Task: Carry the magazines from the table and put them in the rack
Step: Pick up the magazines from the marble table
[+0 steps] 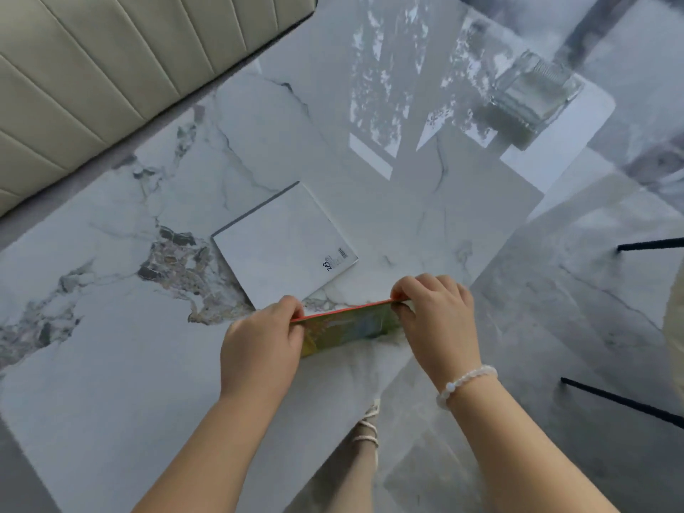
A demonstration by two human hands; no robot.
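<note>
A colourful magazine (348, 327) with a red top edge is held upright above the near edge of the marble table (111, 327). My left hand (261, 342) pinches its left end and my right hand (438, 320), with a bead bracelet on the wrist, pinches its right end. A second magazine (285, 249), white side up, lies flat on the table just beyond my hands. No rack that I can identify is in view.
A clear glass box-like object (533, 90) stands at the table's far right corner. A beige ribbed sofa (111, 68) runs along the far left. Black thin legs (629, 401) of some furniture stand on the glossy floor (555, 290) to the right. My sandalled foot (368, 427) is below.
</note>
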